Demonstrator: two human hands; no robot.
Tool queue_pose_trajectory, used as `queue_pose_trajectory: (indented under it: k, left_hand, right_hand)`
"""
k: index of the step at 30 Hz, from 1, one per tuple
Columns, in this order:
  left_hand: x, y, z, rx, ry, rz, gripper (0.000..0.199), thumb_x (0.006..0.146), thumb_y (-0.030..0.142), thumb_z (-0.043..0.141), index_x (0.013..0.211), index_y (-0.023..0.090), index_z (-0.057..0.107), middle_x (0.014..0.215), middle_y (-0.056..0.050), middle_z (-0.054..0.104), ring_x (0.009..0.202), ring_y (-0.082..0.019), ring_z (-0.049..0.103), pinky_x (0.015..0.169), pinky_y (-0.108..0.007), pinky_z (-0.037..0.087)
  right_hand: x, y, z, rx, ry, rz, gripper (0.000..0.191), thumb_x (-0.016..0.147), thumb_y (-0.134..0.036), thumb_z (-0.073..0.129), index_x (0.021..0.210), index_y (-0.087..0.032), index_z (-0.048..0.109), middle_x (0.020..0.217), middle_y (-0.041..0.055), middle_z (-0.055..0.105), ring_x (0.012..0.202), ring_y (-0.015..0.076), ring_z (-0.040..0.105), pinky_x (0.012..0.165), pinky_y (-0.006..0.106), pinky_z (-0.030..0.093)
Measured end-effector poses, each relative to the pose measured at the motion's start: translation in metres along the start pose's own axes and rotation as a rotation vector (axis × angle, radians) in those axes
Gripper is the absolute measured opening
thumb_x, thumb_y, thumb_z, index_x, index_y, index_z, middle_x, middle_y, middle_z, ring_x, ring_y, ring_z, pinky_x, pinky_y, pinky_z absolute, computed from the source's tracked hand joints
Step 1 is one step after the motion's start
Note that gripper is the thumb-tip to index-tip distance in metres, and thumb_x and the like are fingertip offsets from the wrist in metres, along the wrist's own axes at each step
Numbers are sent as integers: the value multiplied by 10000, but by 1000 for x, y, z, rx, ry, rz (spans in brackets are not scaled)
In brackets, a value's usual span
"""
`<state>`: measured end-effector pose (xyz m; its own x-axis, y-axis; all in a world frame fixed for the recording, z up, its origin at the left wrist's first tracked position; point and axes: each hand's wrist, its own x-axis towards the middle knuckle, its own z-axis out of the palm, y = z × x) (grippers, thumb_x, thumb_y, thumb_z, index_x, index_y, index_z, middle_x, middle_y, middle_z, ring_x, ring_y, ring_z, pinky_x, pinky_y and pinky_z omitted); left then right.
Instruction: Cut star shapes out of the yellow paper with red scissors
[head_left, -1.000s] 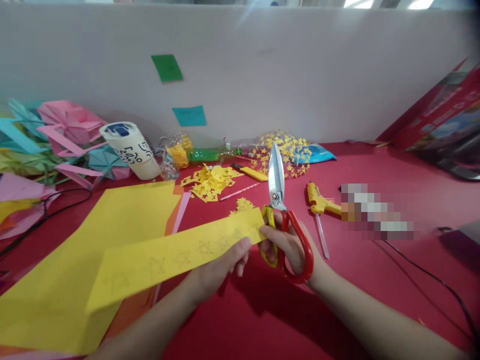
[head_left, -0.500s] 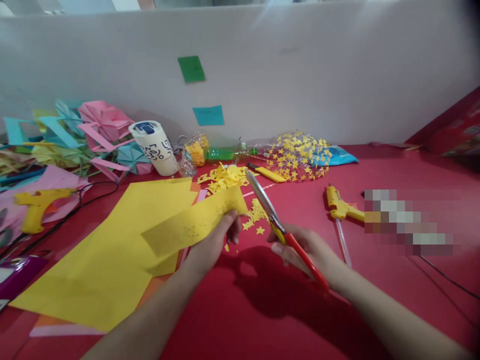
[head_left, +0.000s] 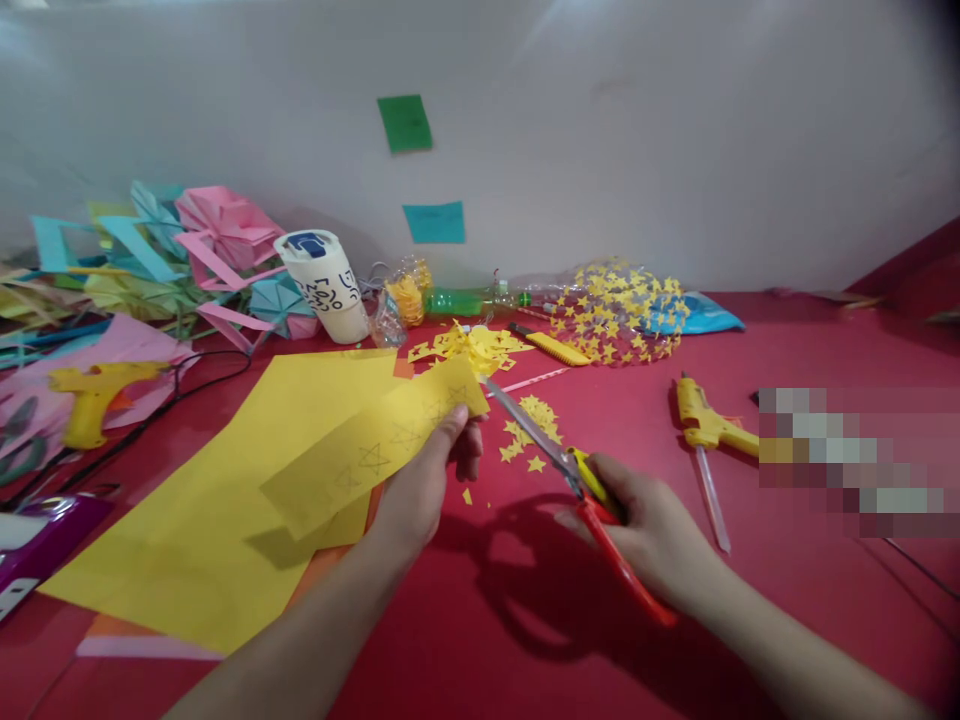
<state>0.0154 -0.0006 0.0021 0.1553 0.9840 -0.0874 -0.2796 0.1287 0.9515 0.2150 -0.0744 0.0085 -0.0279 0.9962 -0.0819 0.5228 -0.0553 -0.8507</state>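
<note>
My left hand [head_left: 442,455] pinches a yellow paper strip [head_left: 367,450] near its right end; stars are drawn in pencil along it. My right hand [head_left: 637,525] is closed on the scissors [head_left: 551,450], with red and yellow handles. Their tip points up and left and is close to the strip's right edge; whether it touches cannot be told. Large yellow sheets [head_left: 225,490] lie below the strip on the left. Small cut stars [head_left: 531,425] lie behind the blades, and a heap of yellow scraps [head_left: 480,350] is farther back.
Two yellow glue guns [head_left: 90,400] [head_left: 709,425] lie left and right. At the back are a white cup [head_left: 334,290], a green bottle [head_left: 454,302], a yellow cutter [head_left: 559,348] and a clear star-covered object [head_left: 619,315]. Folded paper shapes [head_left: 225,230] crowd the back left.
The scissors have turned flatter, their handles spreading apart, and their tip has come near the strip's end. More drawn stars show on the strip. The view has shifted slightly.
</note>
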Motion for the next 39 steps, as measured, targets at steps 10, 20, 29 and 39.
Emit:
queue_pose_trajectory:
  k: [10, 20, 29, 39]
  left_hand:
    - [2, 4, 2, -11, 52, -25, 253, 813, 397, 611, 753, 152, 626, 620, 17, 574, 496, -77, 491, 488, -223, 374]
    - [-4, 6, 3, 113, 59, 87, 276, 863, 392, 568, 737, 158, 641, 617, 11, 586, 502, -81, 497, 522, -230, 408]
    - [-1, 6, 1, 73, 101, 74, 274, 855, 404, 577, 735, 167, 643, 617, 19, 588, 513, -85, 509, 522, -223, 413]
    - [-10, 9, 3, 272, -21, 124, 364, 919, 376, 502, 623, 179, 579, 563, 29, 553, 513, -87, 502, 554, -218, 429]
  right_hand:
    - [-3, 8, -8, -17, -223, -29, 471, 853, -644, 512, 699, -203, 454, 613, -43, 404, 538, 119, 350, 477, 233, 269]
    - [-8, -3, -6, -188, -340, -46, 431, 905, -581, 479, 700, -211, 395, 643, -44, 378, 588, 131, 316, 523, 241, 277]
    - [-10, -4, -7, -255, -349, -19, 457, 889, -619, 495, 711, -205, 416, 652, -37, 425, 588, 133, 348, 540, 243, 292]
    - [-8, -3, -7, -223, -374, -29, 473, 899, -630, 480, 715, -200, 410, 665, -35, 417, 597, 128, 330, 544, 242, 289]
